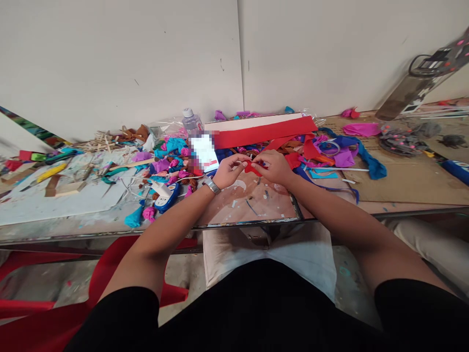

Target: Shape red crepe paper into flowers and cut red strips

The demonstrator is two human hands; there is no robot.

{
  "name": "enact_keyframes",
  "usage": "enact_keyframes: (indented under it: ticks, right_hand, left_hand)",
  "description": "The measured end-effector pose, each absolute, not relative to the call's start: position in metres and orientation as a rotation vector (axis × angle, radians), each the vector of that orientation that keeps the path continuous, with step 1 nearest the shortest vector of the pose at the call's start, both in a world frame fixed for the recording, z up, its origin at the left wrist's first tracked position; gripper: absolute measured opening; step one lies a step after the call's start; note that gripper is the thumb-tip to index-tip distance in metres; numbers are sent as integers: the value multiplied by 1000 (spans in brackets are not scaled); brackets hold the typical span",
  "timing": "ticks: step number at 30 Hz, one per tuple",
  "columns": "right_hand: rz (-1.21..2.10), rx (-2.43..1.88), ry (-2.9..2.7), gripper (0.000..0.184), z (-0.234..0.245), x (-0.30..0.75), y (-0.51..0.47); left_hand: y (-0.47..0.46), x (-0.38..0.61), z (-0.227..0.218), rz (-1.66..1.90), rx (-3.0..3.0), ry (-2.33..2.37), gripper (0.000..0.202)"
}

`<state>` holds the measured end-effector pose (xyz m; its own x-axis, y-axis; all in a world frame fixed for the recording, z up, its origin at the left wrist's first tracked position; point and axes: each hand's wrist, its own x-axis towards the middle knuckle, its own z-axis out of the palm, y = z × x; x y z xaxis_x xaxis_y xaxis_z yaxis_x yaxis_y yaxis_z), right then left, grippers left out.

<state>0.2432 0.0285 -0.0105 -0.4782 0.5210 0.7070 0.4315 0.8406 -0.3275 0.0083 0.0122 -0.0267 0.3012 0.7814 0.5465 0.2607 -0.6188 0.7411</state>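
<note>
A small piece of red crepe paper (249, 168) is pinched between my two hands, above the bare front part of the table. My left hand (231, 172), with a metal watch at the wrist, has its thumb and fingers closed at the paper's left edge. From the other side, my right hand (274, 167) grips the same piece with bent fingers. Just behind them lie a long red paper strip (262, 134) and a crumpled heap of coloured paper. A lit phone (204, 152), partly blurred out, leans left of my left hand.
A clear bottle (192, 121) stands behind the phone. On the left are a blue power strip (166, 197) with cables and a yellow cutter knife (51, 172). A tape roll (329, 148), cardboard (399, 183) and a tilted dark bottle (397, 98) lie rightward.
</note>
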Motion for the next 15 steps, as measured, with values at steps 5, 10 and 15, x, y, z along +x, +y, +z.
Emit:
enact_keyframes:
  ticks: [5,10,15]
  right_hand:
    - [156,-723,-2130,42,-9,243,28]
    - [170,-731,-2116,33,-11,243,29]
    - [192,-737,-2123,33,-13,241,28]
  left_hand:
    - [11,8,-29,1302,2061,966,47]
    - [9,9,-28,1303,2069,996,49]
    - [7,10,-26,1286,2080,991,49]
